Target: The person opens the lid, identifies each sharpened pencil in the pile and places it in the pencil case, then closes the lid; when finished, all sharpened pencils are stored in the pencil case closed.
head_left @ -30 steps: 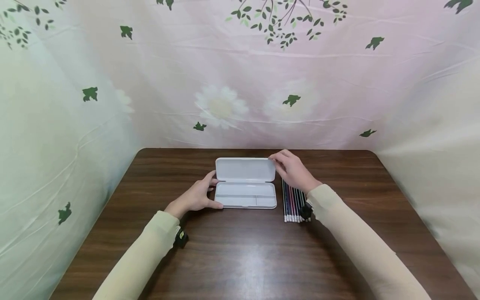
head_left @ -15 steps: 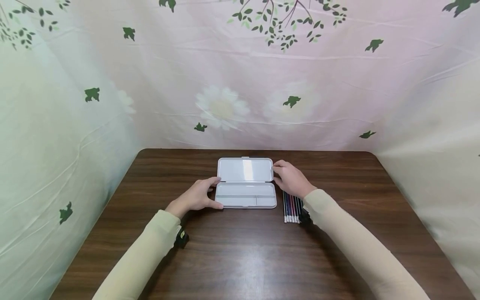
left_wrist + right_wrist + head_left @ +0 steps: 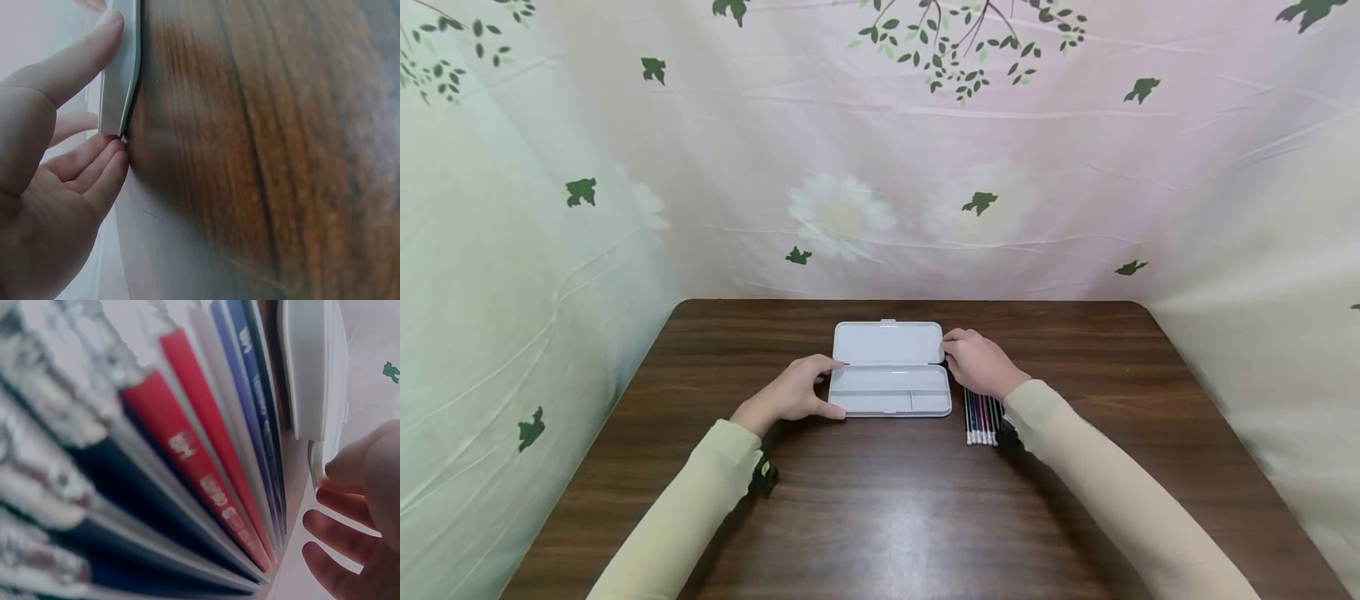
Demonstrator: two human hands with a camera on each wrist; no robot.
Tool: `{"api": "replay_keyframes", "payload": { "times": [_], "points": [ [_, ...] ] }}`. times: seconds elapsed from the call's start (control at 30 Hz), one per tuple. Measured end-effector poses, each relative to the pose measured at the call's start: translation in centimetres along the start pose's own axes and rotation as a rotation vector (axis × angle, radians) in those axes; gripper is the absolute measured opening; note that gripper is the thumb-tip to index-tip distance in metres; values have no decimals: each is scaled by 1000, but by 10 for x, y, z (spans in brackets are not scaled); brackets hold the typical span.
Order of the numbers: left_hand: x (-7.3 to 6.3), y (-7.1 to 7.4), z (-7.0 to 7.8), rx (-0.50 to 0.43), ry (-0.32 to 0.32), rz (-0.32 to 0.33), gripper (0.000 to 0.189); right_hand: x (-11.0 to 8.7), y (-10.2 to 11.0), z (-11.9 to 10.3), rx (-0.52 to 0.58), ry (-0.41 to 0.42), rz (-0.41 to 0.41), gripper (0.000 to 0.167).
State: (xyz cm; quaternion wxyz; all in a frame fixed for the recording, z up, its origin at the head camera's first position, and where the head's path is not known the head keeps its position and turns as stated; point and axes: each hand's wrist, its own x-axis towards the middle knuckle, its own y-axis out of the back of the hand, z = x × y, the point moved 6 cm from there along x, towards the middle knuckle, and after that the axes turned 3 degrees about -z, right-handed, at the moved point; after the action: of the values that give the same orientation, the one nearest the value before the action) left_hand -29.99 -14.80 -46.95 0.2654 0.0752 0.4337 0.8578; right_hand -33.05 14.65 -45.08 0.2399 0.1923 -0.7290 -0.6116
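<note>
Left hand half open, gripping the left end of an open white case, far half of table; right hand nearly closed, pinching the right edge of the lid. Uneven tug could skew the case; a dipping wrist might scatter the pencils just beside. Pencils' far ends hidden by right hand.

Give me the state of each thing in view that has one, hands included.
Pencil case: open, upright.
Lid: open, away from the person; whether fully flat, unclear.
Pencils: side by side outside the case, partly hidden.
Left hand: holding the case's left end.
Right hand: pinching the lid's right edge.
</note>
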Motion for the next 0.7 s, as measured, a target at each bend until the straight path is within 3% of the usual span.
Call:
{"api": "replay_keyframes", "payload": {
  "times": [0.23,0.47,0.7],
  "points": [
    [0,0,-2,5,7,2,91,-2,0,-2,11,8,-17,18],
    [-1,0,-3,-28,13,7,90,-8,12,-3,63,-2,24,25],
    [-1,-1,-5,-24,6,13,90,-33,29,10,165,-101,62,34]
  ]
}}
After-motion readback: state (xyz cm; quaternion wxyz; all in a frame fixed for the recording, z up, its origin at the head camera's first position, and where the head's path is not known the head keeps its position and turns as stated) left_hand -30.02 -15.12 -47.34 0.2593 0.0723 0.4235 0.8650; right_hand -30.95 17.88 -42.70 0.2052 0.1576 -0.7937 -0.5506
